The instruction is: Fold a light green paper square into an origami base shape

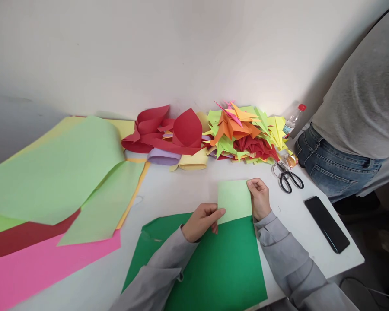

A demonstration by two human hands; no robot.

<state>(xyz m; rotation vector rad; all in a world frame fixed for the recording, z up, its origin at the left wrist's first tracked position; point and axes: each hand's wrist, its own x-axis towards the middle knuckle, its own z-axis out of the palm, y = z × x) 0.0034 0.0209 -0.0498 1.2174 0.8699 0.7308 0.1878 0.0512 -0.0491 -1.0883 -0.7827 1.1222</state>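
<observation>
A small light green paper (235,199) lies on the white table (181,190), its lower edge over a large dark green sheet (214,263). My left hand (202,221) pinches the paper's lower left corner, fingers closed on it. My right hand (259,198) grips the paper's right edge near the top corner, fingers curled. Both forearms wear grey sleeves.
Large light green (58,172), yellow, red and pink (35,268) sheets lie at left. Folded paper shapes (240,129) and red curled pieces (168,129) pile along the wall. Black scissors (287,177), a phone (327,224) and a bottle (293,116) sit at right, beside another person (353,125).
</observation>
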